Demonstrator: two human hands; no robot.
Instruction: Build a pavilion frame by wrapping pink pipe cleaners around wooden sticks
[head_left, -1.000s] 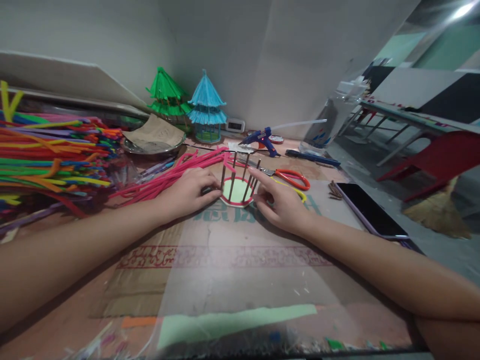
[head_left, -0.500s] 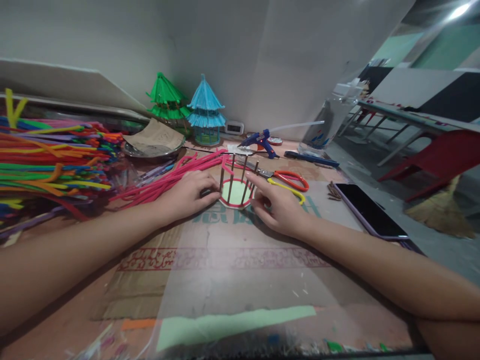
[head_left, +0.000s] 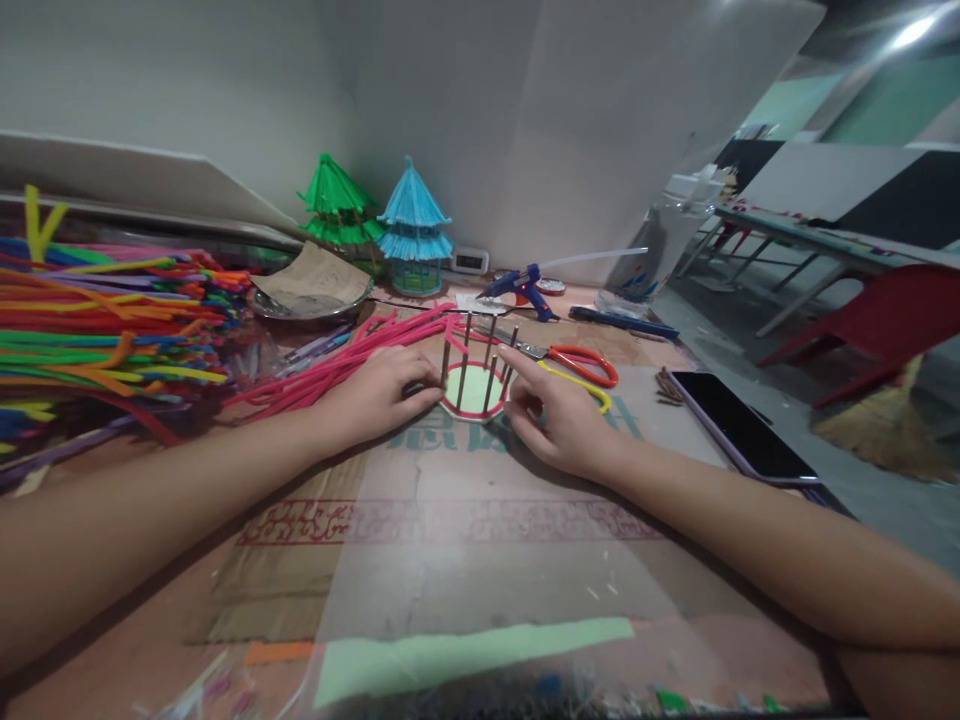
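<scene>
A small craft base [head_left: 472, 392], a light green disc ringed with pink pipe cleaner, stands on the cardboard with several brown sticks upright around its rim. My left hand [head_left: 379, 395] rests at its left side, fingers curled against the rim. My right hand [head_left: 555, 415] is at its right side, index finger stretched up along a stick, the other fingers bent. A pink pipe cleaner [head_left: 457, 335] loops between the sticks and runs back to the pink bundle [head_left: 337, 362].
A big heap of coloured pipe cleaners [head_left: 105, 320] fills the left. Behind stand a green [head_left: 337, 205] and a blue [head_left: 414, 228] pagoda model, a metal dish [head_left: 307, 300], a blue glue gun [head_left: 521, 285], orange scissors [head_left: 581, 362] and a dark phone [head_left: 739, 425] at right.
My right hand has shifted slightly lower along the sticks and my view has tilted a little. My left hand has stayed at the base.
</scene>
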